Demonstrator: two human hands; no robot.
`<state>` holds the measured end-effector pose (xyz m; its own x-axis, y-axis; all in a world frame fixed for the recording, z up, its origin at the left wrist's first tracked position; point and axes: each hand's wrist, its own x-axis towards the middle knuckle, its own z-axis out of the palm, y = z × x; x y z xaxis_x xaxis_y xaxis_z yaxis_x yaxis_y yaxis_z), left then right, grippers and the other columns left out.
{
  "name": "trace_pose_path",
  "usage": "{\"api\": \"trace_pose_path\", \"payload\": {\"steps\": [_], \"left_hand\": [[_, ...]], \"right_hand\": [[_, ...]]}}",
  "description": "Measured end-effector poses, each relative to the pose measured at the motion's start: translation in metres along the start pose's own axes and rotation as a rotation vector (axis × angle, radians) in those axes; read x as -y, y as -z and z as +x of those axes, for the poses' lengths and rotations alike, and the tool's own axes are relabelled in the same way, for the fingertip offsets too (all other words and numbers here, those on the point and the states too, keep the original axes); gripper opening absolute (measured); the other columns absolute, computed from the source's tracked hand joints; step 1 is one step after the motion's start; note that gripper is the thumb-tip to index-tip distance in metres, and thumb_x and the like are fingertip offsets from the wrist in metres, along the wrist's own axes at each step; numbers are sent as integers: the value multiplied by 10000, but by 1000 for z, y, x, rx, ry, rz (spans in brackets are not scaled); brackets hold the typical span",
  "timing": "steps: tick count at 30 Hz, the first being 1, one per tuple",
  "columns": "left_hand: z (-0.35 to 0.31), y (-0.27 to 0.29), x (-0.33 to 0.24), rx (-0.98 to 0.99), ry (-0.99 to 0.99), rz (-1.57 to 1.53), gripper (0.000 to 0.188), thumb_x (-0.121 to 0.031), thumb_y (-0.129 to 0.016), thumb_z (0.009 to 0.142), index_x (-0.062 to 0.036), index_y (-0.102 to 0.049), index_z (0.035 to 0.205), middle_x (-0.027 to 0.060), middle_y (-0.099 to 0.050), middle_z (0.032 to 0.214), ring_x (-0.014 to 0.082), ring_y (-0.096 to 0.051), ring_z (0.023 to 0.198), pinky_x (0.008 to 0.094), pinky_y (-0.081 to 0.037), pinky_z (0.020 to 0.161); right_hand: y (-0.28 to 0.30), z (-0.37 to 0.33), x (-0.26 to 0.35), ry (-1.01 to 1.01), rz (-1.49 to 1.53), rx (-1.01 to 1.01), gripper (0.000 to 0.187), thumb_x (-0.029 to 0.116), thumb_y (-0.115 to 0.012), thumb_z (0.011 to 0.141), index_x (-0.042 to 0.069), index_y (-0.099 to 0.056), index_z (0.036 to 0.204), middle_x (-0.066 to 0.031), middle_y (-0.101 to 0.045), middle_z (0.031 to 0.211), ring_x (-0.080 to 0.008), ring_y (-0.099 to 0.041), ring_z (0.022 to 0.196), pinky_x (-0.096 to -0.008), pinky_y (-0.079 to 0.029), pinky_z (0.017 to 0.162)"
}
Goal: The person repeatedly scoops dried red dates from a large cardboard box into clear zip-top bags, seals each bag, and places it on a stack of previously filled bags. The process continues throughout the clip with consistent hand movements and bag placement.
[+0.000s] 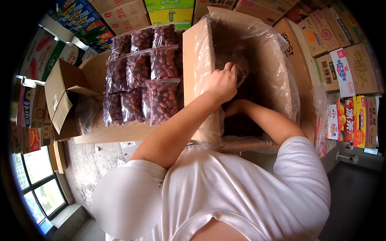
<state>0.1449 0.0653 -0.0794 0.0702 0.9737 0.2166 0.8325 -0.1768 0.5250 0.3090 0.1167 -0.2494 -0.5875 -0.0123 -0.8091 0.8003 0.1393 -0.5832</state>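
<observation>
My left hand [225,82] is raised over the opening of a large cardboard box [196,54], its fingers closed on the edge of a clear plastic bag [242,71]. Lower down inside the same box is my right hand [236,107], near dark red dates [239,127]. Its fingers are hidden by the left wrist and by shadow, so their grip does not show. Clear plastic liner [281,60] covers the box walls and folds over the rim. Left of the box, several filled zip bags of red dates [163,98] lie in overlapping rows on a wooden table [116,134].
An open smaller carton [60,94] with clear plastic [87,114] beside it stands at the table's left end. Stacked cartons [124,18] line the back. More boxes [356,120] rise on the right. A window [40,176] is at lower left.
</observation>
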Motion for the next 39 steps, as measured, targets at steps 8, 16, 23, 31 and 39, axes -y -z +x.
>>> {"api": "trace_pose_path", "payload": {"steps": [8, 16, 23, 31, 39], "left_hand": [[0, 1, 3, 13, -27, 52, 491, -72, -555, 762, 76, -519, 1229, 204, -551, 1255, 334, -664, 921, 388, -513, 827], [0, 4, 3, 28, -4, 26, 552, -45, -557, 730, 51, -516, 1271, 175, -548, 1310, 379, -653, 934, 448, -523, 826], [1, 3, 2, 45, -1, 47, 595, -76, -590, 713, 48, -504, 1289, 179, -541, 1320, 367, -655, 954, 424, -532, 834], [1, 1, 5, 12, -60, 31, 679, -111, -650, 688, 62, -464, 1318, 208, -527, 1316, 365, -652, 985, 399, -533, 851], [3, 2, 6, -2, -38, -51, 706, -88, -673, 667, 49, -459, 1325, 196, -508, 1346, 368, -631, 1044, 419, -530, 871]], "right_hand": [[-16, -42, 63, -370, 128, 43, 671, 434, -775, 768, 124, -596, 1336, -26, -497, 1425, -167, -499, 1181, -346, -366, 1032], [-1, -82, 59, -203, 308, 227, 702, 351, -710, 816, 163, -464, 1446, -24, -376, 1526, -221, -314, 1398, -448, -301, 1122], [8, -114, 34, 222, 916, 272, 387, 290, -559, 905, 29, -613, 1185, -145, -653, 1099, -260, -654, 991, -432, -580, 785], [42, -163, 65, 673, 1301, -12, 370, 291, -540, 907, 11, -594, 1143, -184, -637, 1066, -307, -631, 1007, -463, -548, 842], [31, -165, 110, 650, 1314, -515, 393, 292, -536, 939, -7, -576, 1189, -99, -620, 1022, -246, -586, 944, -463, -492, 930]]}}
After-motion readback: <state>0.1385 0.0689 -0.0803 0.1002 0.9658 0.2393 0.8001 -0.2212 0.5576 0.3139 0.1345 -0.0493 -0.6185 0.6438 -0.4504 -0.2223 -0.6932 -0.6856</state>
